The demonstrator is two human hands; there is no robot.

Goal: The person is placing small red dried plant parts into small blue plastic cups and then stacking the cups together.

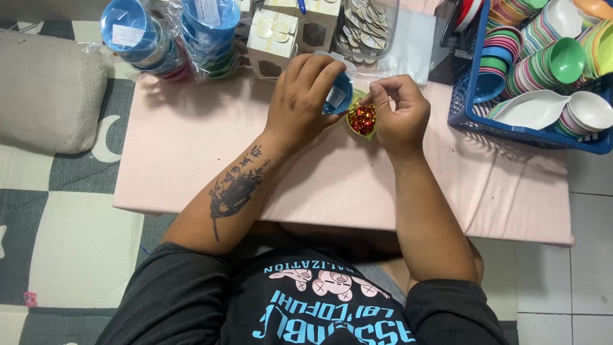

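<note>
My left hand (305, 96) is closed around a small blue bowl (340, 96) with a white sticker, held just above the pink table (191, 160). My right hand (401, 110) pinches a thin clear wrap by the bowl's rim. Beneath its fingers sits a shiny red and gold ribbon bow (362, 119) against a green piece. The two hands touch at the bowl. A dark marking runs along my left forearm.
Bagged stacks of blue bowls (137, 35) stand at the back left. White gift boxes (273, 38) and a clear tub of tags (367, 29) are behind the hands. A blue basket (466, 108) of coloured bowls is at right. A grey cushion (48, 89) lies left.
</note>
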